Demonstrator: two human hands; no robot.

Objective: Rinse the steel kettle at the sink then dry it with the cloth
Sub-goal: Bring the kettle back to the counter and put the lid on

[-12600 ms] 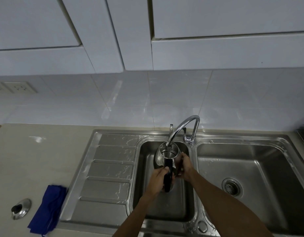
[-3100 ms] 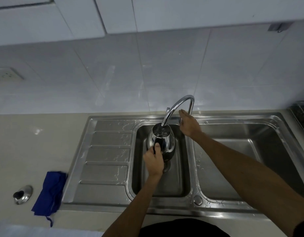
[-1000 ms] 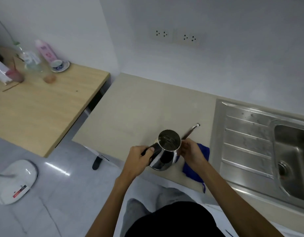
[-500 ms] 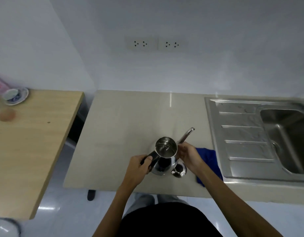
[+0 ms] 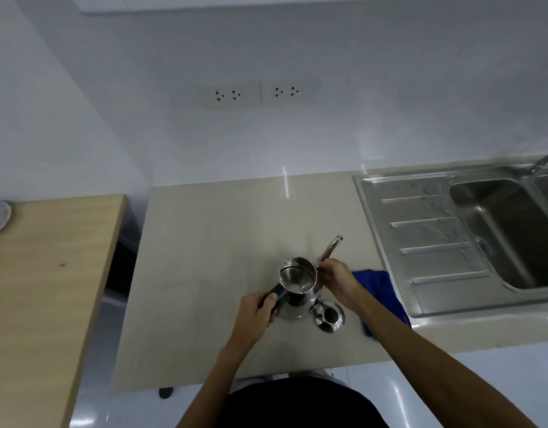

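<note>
The steel kettle [image 5: 297,281] stands upright on the beige counter [image 5: 223,242], its mouth uncovered and its long spout pointing up to the right. My left hand [image 5: 257,310] is closed around its dark handle on the left side. My right hand [image 5: 336,278] grips the kettle body at the base of the spout. The kettle's lid [image 5: 328,316] with a black knob lies on the counter just in front of it. The blue cloth [image 5: 379,288] lies to the right, partly under my right forearm.
The steel sink [image 5: 507,236] with its ribbed drainboard lies at the right, the tap at the far right edge. A wooden table [image 5: 47,273] stands to the left across a narrow gap. Two wall sockets [image 5: 257,94] sit above the counter.
The kettle has left the sink and come down on the counter beside the cloth and lid. Over the last half second the hands kept their grip and the view shifted slightly.
</note>
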